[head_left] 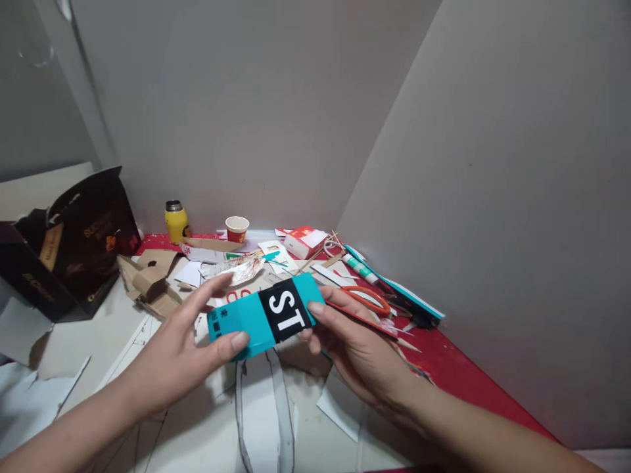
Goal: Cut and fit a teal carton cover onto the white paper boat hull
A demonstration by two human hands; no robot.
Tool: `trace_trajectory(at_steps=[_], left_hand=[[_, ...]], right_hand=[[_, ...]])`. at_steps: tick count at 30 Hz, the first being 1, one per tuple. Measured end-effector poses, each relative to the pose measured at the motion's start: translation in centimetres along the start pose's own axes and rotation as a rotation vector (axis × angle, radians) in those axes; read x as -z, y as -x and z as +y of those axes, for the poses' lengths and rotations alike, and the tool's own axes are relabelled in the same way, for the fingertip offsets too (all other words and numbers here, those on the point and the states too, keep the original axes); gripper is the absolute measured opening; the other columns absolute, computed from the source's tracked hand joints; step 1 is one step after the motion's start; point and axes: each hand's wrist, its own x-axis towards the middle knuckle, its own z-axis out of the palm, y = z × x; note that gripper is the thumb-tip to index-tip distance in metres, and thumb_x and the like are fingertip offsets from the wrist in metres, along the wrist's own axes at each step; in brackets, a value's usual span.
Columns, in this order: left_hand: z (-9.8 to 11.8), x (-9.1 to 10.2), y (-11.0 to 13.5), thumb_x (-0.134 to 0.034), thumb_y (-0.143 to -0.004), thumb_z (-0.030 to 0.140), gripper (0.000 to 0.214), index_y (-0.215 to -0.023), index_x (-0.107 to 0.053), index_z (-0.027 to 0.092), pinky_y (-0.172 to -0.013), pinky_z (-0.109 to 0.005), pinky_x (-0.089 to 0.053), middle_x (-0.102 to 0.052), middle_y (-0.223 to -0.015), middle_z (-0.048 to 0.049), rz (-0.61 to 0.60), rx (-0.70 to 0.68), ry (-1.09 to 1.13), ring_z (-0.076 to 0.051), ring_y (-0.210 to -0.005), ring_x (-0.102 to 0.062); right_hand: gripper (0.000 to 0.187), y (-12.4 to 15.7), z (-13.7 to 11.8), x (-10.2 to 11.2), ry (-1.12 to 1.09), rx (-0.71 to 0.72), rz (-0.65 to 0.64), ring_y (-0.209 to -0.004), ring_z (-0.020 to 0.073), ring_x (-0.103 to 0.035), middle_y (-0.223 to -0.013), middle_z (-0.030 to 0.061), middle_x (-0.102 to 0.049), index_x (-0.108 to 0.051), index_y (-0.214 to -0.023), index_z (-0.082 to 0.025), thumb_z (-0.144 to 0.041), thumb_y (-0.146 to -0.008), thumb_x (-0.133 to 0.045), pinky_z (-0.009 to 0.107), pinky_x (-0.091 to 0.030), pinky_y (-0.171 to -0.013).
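Both hands grasp flat teal cardboard box point(266, 315) with black "ST" label: left hand point(180, 358) one end, right hand point(357, 348) the other, above cluttered table point(446, 364)

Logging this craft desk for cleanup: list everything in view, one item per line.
teal card: one, teal with a black ST panel, held between both hands
flask: one, yellow, at the back
paper cup: one, red and white, right of the flask
paper bag: one, black, far left
scissors: one, orange handles, right of the card
cardboard scraps: several, brown, left of centre
left hand: one, bare, on the card's left end
right hand: one, bare, on its right end
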Motion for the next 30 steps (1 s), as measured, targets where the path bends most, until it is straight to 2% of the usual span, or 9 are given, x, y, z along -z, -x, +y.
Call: trace_trajectory(at_steps=[3,5,11,15,17,21,25,27,30], left_hand=[[-0.4,-0.7,0.5,-0.066,-0.082,0.043,0.078,-0.148,-0.029,0.023,-0.101,-0.054,-0.041,-0.048,-0.141,-0.017,0.256,-0.344,-0.501,-0.037,-0.126,-0.046],[-0.6,-1.4,0.8,-0.066,-0.081,0.041,0.081,-0.148,-0.029,0.017,-0.092,-0.054,-0.048,-0.051,-0.135,-0.0211,0.302,-0.478,-0.703,-0.038,-0.115,-0.054],[-2.0,-2.6,1.0,-0.051,-0.088,0.014,0.065,-0.148,-0.027,0.007,-0.081,-0.045,-0.055,-0.059,-0.126,-0.0242,0.297,-0.559,-0.829,-0.035,-0.106,-0.06],[-2.7,-2.2,1.0,-0.049,-0.086,0.003,0.066,-0.148,-0.027,0.003,-0.081,-0.044,-0.054,-0.063,-0.121,-0.025,0.323,-0.642,-0.877,-0.034,-0.103,-0.061],[-2.7,-2.1,1.0,-0.05,-0.084,0.002,0.064,-0.145,-0.031,0.001,-0.079,-0.044,-0.054,-0.062,-0.121,-0.0259,0.33,-0.654,-0.928,-0.034,-0.101,-0.061],[-2.2,-2.5,1.1,-0.048,-0.085,0.003,0.052,-0.137,-0.041,0.0,-0.071,-0.039,-0.054,-0.064,-0.113,-0.0241,0.32,-0.626,-1.0,-0.03,-0.09,-0.062],[-1.2,-3.3,1.2,-0.043,-0.087,0.002,0.047,-0.133,-0.044,0.0,-0.057,-0.032,-0.05,-0.064,-0.086,-0.0129,0.294,-0.629,-1.021,-0.022,-0.068,-0.058],[-0.6,-3.6,1.4,-0.041,-0.088,0.003,0.046,-0.134,-0.043,-0.001,-0.052,-0.03,-0.047,-0.059,-0.075,-0.0077,0.278,-0.645,-1.032,-0.02,-0.061,-0.054],[-0.2,-4.1,1.7,-0.041,-0.088,0.003,0.045,-0.132,-0.044,-0.003,-0.049,-0.029,-0.044,-0.055,-0.069,-0.0047,0.287,-0.642,-1.049,-0.019,-0.056,-0.052]], right_hand=[[0.035,-0.1,-0.5,0.2,-0.033,0.034,0.051,-0.051,0.0072,-0.062,-0.072,-0.004,-0.067,-0.065,-0.088,-0.019,-0.031,-0.063,-0.086,0.013,-0.048,-0.043],[0.035,0.1,-0.8,0.0,-0.059,0.031,0.052,-0.051,0.0074,-0.062,-0.071,-0.0045,-0.066,-0.065,-0.087,-0.019,-0.03,-0.062,-0.086,0.013,-0.048,-0.044],[0.033,1.3,-0.1,-0.6,-0.034,-0.09,-0.07,-0.056,0.0088,-0.064,-0.072,-0.0019,-0.067,-0.065,-0.097,-0.02,-0.031,-0.071,-0.082,0.014,-0.049,-0.047],[0.03,0.7,0.1,0.9,0.223,-0.126,-0.219,-0.054,0.0104,-0.059,-0.067,-0.0005,-0.064,-0.064,-0.097,-0.019,-0.042,-0.081,-0.072,0.019,-0.047,-0.047],[0.031,0.5,-0.6,1.9,0.435,-0.006,-0.155,-0.056,0.0112,-0.056,-0.067,-0.0012,-0.06,-0.064,-0.103,-0.02,-0.045,-0.085,-0.067,0.022,-0.047,-0.05],[0.032,1.3,-2.8,3.0,0.852,0.409,0.031,-0.062,0.0144,-0.056,-0.072,-0.0008,-0.056,-0.061,-0.115,-0.022,-0.04,-0.089,-0.062,0.027,-0.048,-0.057],[0.053,3.0,-3.5,2.5,1.234,0.785,-0.179,-0.068,0.0178,-0.061,-0.083,0.0028,-0.062,-0.048,-0.134,-0.025,-0.032,-0.085,-0.068,0.032,-0.052,-0.064],[0.061,3.4,-2.8,2.0,1.394,0.888,-0.303,-0.081,0.0226,-0.065,-0.096,0.0083,-0.067,-0.04,-0.14,-0.023,-0.03,-0.085,-0.068,0.035,-0.055,-0.071],[0.048,3.2,-1.1,1.2,1.506,0.951,-0.337,-0.084,0.0255,-0.067,-0.1,0.0134,-0.07,-0.042,-0.135,-0.016,-0.021,-0.09,-0.058,0.038,-0.056,-0.07]])
